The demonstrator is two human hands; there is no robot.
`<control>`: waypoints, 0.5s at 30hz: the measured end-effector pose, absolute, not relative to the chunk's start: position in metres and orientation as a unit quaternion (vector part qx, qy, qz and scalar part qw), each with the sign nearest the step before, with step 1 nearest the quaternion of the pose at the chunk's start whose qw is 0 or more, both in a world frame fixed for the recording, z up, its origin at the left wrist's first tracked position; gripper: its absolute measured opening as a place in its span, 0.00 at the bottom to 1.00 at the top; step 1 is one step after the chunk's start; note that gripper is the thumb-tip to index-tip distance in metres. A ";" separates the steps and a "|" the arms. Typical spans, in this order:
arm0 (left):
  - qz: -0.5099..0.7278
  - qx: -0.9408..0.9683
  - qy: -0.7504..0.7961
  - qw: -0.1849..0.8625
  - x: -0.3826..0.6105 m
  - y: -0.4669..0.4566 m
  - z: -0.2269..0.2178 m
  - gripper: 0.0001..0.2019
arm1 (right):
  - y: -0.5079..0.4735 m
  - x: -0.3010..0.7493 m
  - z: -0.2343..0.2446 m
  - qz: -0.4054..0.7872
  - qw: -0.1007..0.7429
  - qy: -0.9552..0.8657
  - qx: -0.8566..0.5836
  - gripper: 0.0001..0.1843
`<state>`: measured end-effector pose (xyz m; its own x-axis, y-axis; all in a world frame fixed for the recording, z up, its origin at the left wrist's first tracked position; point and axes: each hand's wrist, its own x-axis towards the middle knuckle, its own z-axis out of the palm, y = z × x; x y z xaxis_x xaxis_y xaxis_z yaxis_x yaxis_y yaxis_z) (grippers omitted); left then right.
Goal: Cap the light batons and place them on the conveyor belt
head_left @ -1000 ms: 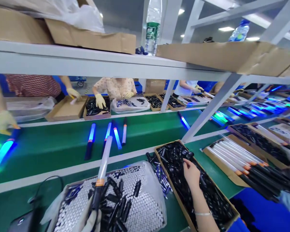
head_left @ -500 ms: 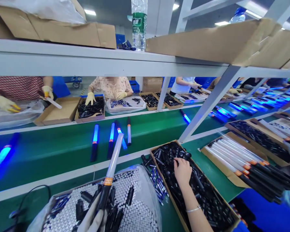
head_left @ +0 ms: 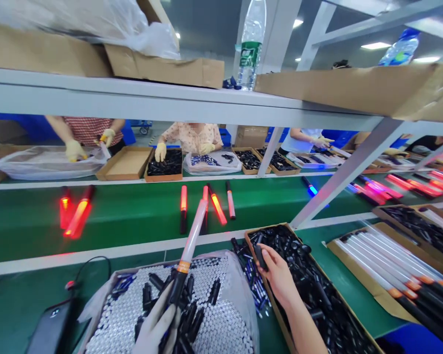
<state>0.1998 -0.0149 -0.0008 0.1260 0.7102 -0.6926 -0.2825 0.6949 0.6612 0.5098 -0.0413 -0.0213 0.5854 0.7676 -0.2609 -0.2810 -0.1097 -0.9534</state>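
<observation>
My gloved left hand point(head_left: 157, 319) is closed around the black handle of a light stick point(head_left: 192, 241) with a whitish tube and an orange band. The stick tilts up to the right, over a tray lined with clear plastic point(head_left: 240, 278) that holds silver-ended cells and several black pieces. My bare right hand point(head_left: 280, 275) pinches a short black cylindrical part point(head_left: 260, 257) at the left edge of a cardboard box point(head_left: 277, 314) full of black parts. Loose blue-and-white cells point(head_left: 257, 290) lie between tray and box.
Lit red sticks point(head_left: 183, 199) lie on the green belt point(head_left: 125, 211) ahead. A shelf point(head_left: 162, 101) with a water bottle point(head_left: 249, 54) spans above. Finished-looking sticks point(head_left: 384, 260) fill a box at right. A black device point(head_left: 51, 324) sits front left. Gloved co-workers point(head_left: 194, 137) sit opposite.
My right hand has come up from among the black parts and now holds one at the box's left edge. Most belt lights turned from blue to red. The view shifted left.
</observation>
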 end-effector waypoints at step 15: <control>0.470 0.399 0.473 0.630 0.142 -0.025 0.005 0.23 | -0.058 0.283 0.051 0.388 0.358 -0.669 -0.524 0.14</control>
